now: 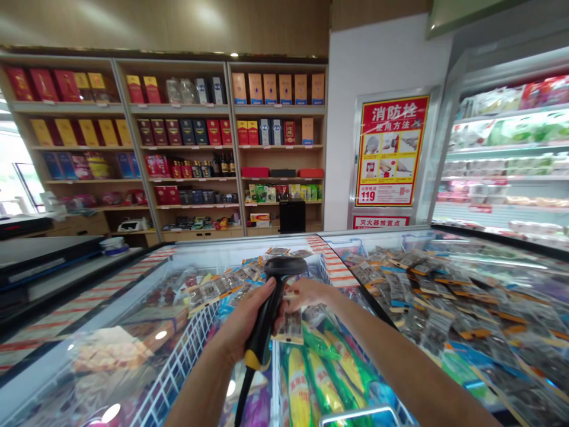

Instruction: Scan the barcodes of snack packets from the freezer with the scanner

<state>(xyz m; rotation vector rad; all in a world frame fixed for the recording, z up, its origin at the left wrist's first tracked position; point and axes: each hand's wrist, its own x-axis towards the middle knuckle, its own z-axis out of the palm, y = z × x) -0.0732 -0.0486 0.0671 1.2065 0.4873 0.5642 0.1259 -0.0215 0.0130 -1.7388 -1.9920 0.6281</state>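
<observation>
Near six o'clock in the view, the left hand (pixel 242 325) wraps firmly round a scanner (pixel 266 317). Just beside its handle, at three o'clock, the right hand (pixel 304 295) pinches a small packet (pixel 292 332). Bagged corn (pixel 299 382) lies at six o'clock below; heaped packets (pixel 422 284) spread toward four o'clock.

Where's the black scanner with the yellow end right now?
Near the middle of the head view: the black handheld scanner with the yellow end is in the left hand, beside the right hand.
</observation>
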